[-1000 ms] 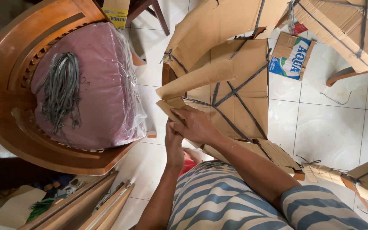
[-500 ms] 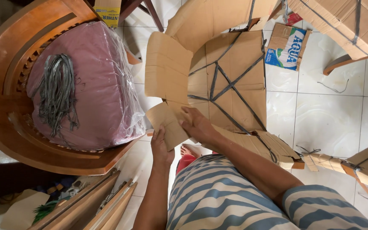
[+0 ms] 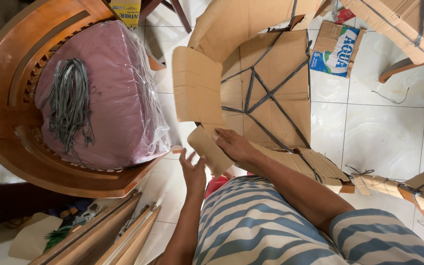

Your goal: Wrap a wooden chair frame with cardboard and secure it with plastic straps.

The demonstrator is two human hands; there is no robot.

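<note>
Left hand (image 3: 194,172) open, fingers spread, just beside the lower end of the folded cardboard strip (image 3: 198,100); grasps nothing. Right hand (image 3: 233,145) pressed flat on the strip's fold, pinning it to the taped cardboard wrapping (image 3: 271,93) on the tiled floor (image 3: 379,127). Strip looks light, stiff, creasable; best taken by its edges.

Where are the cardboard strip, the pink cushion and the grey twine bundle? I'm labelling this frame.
cardboard strip (image 3: 196,83): head view, middle of its flat face.
pink cushion (image 3: 123,98): head view, plastic-wrapped top.
grey twine bundle (image 3: 69,100): head view, middle strands.
</note>
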